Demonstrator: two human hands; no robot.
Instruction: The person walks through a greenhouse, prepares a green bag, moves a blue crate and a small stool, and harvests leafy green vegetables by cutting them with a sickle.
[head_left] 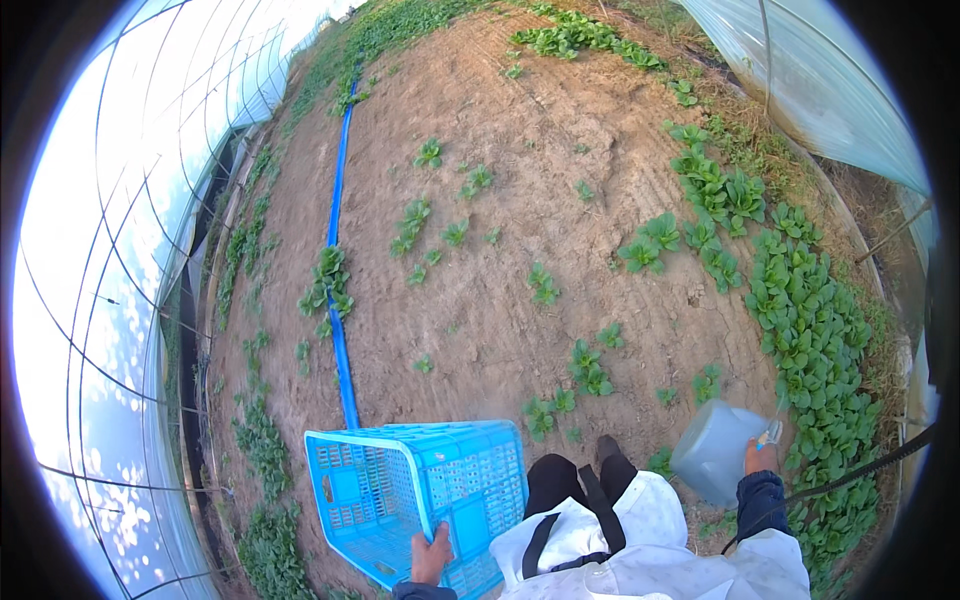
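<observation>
At the lower left, my left hand (432, 553) is closed on the near rim of a blue plastic crate (465, 500), which is tipped on its side so that its mouth faces left. Nothing shows inside the crate. My right hand (762, 458) is closed beside a translucent grey plastic bucket (705, 455) and appears to hold it at its rim or handle. Something small and silvery sticks out at the fingers of that hand, too small to name. Leafy green plants (800, 340) grow thickly just past the right hand.
Bare brown soil (490, 330) with scattered small plants (588, 368) stretches ahead. A flat blue hose (341, 190) runs lengthwise on the left. Plastic film walls on hoops (120, 300) close both sides. A black strap (860, 470) crosses at lower right.
</observation>
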